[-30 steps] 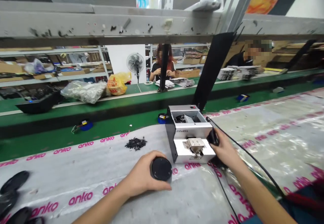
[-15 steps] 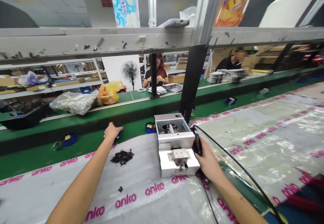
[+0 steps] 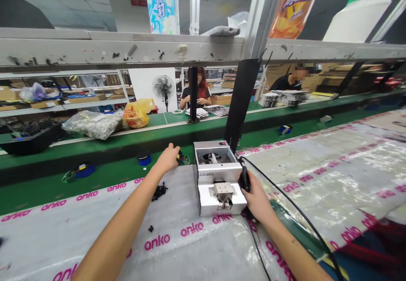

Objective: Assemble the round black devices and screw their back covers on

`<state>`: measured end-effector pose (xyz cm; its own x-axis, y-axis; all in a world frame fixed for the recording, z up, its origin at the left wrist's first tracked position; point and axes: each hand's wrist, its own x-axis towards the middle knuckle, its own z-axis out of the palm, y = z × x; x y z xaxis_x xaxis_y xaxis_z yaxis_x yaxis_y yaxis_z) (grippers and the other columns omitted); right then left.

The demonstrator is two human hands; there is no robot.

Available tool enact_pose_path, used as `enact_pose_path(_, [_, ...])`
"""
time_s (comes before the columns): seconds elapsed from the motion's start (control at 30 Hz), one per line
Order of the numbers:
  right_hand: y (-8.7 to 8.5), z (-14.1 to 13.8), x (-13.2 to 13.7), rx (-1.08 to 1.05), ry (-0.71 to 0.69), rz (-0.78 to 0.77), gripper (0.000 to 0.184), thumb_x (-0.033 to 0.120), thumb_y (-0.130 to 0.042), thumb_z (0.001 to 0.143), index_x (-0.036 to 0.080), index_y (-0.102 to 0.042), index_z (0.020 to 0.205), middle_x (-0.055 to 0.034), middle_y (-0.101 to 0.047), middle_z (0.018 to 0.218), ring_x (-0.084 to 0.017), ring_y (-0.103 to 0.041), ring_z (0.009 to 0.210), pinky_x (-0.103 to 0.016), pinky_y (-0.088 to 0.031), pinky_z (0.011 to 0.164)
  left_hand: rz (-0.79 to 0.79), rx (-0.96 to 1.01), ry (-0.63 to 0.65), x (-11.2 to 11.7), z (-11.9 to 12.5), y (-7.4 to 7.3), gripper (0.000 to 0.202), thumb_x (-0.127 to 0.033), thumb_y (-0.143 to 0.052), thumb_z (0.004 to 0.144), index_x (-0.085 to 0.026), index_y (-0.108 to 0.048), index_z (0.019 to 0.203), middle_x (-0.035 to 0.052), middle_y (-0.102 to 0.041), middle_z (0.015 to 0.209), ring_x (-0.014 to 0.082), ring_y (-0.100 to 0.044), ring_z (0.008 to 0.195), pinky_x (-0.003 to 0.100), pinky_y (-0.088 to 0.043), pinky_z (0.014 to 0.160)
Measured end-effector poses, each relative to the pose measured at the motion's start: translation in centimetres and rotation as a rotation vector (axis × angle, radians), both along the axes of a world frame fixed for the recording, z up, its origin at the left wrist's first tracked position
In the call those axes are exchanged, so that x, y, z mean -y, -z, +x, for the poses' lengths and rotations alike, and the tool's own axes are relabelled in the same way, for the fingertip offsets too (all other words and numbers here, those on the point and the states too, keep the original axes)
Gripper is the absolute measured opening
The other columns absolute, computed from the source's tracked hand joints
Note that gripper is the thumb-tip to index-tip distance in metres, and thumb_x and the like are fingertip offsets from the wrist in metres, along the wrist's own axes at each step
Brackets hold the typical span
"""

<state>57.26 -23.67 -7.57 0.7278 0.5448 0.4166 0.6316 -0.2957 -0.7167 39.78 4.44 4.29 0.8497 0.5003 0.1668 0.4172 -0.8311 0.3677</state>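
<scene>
My left hand [image 3: 169,159] reaches over the green conveyor belt. Its fingers are closed at a small dark part with thin wires [image 3: 183,158], mostly hidden behind them. To the left of that hand sits a round blue part [image 3: 144,158] on the belt. My right hand [image 3: 257,196] is wrapped round a black corded electric screwdriver [image 3: 244,179], beside the right side of a silver screw feeder [image 3: 218,171]. The screwdriver's tip cannot be made out. A pile of small black pieces [image 3: 159,191] lies on the plastic sheet, partly behind my left forearm.
Another blue part with wires [image 3: 85,170] rests on the belt at left, and one more [image 3: 286,129] farther right. A black cable [image 3: 290,205] crosses the printed plastic sheet [image 3: 177,255]. A dark post [image 3: 242,103] rises behind the feeder. Two people sit across the belt.
My left hand has moved right along the belt, from one blue part to the wired part near the feeder. My right hand keeps its grip on the screwdriver. The view has shifted slightly.
</scene>
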Motion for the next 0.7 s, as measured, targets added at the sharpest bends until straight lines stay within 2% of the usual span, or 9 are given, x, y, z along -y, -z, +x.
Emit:
enact_pose_path(0.1, [-0.6, -0.1, -0.1, -0.027, 0.016, 0.011, 0.069, 0.042, -0.051, 0.076, 0.012, -0.042, 0.137, -0.0197, -0.051, 0.134, -0.035, -0.046, 0.129, -0.053, -0.032, 0.112, 0.011, 0.018, 0.002, 2.1, -4.9, -1.5, 0.037, -0.025, -0.066, 0.087, -0.017, -0.057, 0.121, 0.0116, -0.058, 0.125, 0.0252, -0.062, 0.106, 0.041, -0.051, 0.090])
enact_pose_path(0.2, [-1.9, -0.5, -0.1, -0.046, 0.033, 0.034, 0.062, 0.042, -0.052, 0.073, 0.013, -0.052, 0.128, -0.0184, -0.057, 0.126, -0.037, -0.051, 0.122, -0.056, -0.036, 0.108, -0.018, 0.000, 0.034, 5.3, -9.6, -2.1, 0.044, -0.018, -0.069, 0.075, -0.018, -0.058, 0.118, 0.0097, -0.062, 0.117, 0.0254, -0.063, 0.103, 0.034, -0.049, 0.089])
enact_pose_path(0.33, [-5.2, -3.2, 1.2, 0.008, 0.140, 0.135, 0.054, 0.042, -0.054, 0.078, 0.015, -0.055, 0.124, -0.0187, -0.050, 0.131, -0.037, -0.049, 0.122, -0.056, -0.035, 0.108, -0.108, -0.072, 0.074, 10.0, -13.8, -0.5, 0.045, -0.029, -0.075, 0.070, -0.022, -0.062, 0.112, 0.0043, -0.068, 0.106, 0.0238, -0.066, 0.097, 0.029, -0.051, 0.082])
enact_pose_path(0.4, [-7.5, -6.0, 2.2, 0.035, 0.164, 0.193, 0.047, 0.041, -0.048, 0.088, 0.019, -0.052, 0.129, -0.0147, -0.054, 0.126, -0.030, -0.056, 0.112, -0.047, -0.045, 0.098, -0.124, -0.115, 0.026, 12.1, -14.7, 0.8, 0.044, -0.036, -0.074, 0.073, -0.020, -0.064, 0.113, 0.0095, -0.069, 0.104, 0.0292, -0.066, 0.096, 0.034, -0.052, 0.079])
enact_pose_path(0.43, [-8.7, -7.7, 2.5, 0.028, 0.128, 0.192, 0.042, 0.041, -0.044, 0.092, 0.022, -0.051, 0.129, -0.0106, -0.061, 0.110, -0.025, -0.061, 0.097, -0.041, -0.052, 0.086, -0.117, -0.137, -0.023, 13.1, -14.9, 1.4, 0.047, -0.039, -0.072, 0.075, -0.018, -0.064, 0.116, 0.0139, -0.068, 0.105, 0.0332, -0.066, 0.097, 0.038, -0.052, 0.077])
enact_pose_path(0.47, [-9.8, -9.6, 2.6, 0.005, 0.041, 0.157, 0.038, 0.042, -0.042, 0.095, 0.023, -0.054, 0.125, -0.0056, -0.063, 0.090, -0.021, -0.063, 0.076, -0.034, -0.053, 0.068, -0.104, -0.161, -0.081, 14.0, -15.0, 1.8, 0.052, -0.041, -0.070, 0.077, -0.014, -0.062, 0.121, 0.0186, -0.067, 0.107, 0.0373, -0.065, 0.099, 0.040, -0.051, 0.076])
enact_pose_path(0.53, [-11.6, -13.3, 2.0, -0.032, -0.279, -0.085, 0.037, 0.042, -0.038, 0.098, 0.022, -0.055, 0.124, 0.0007, -0.058, 0.063, -0.017, -0.054, 0.050, -0.027, -0.041, 0.046, -0.084, -0.216, -0.174, 15.6, -15.2, 2.2, 0.066, -0.048, -0.069, 0.079, -0.008, -0.056, 0.130, 0.0264, -0.065, 0.112, 0.0431, -0.063, 0.103, 0.043, -0.050, 0.074])
enact_pose_path(0.6, [-12.8, -16.3, 0.4, 0.133, -0.426, -0.343, 0.041, 0.034, -0.035, 0.099, 0.018, -0.049, 0.134, 0.0006, -0.060, 0.058, -0.019, -0.057, 0.051, -0.029, -0.039, 0.049, -0.103, -0.272, -0.196, 16.6, -15.7, 1.9, 0.074, -0.054, -0.071, 0.075, -0.006, -0.056, 0.130, 0.0268, -0.067, 0.111, 0.0433, -0.065, 0.099, 0.042, -0.049, 0.071])
enact_pose_path(0.7, [-13.8, -18.9, -2.5, 0.405, -0.498, -0.634, 0.042, 0.017, -0.033, 0.097, 0.015, -0.049, 0.136, -0.0062, -0.068, 0.070, -0.023, -0.066, 0.063, -0.029, -0.039, 0.055, -0.183, -0.277, -0.142, 16.3, -17.2, 1.0, 0.052, -0.053, -0.072, 0.074, -0.014, -0.066, 0.109, 0.0157, -0.074, 0.091, 0.0356, -0.070, 0.080, 0.035, -0.043, 0.059])
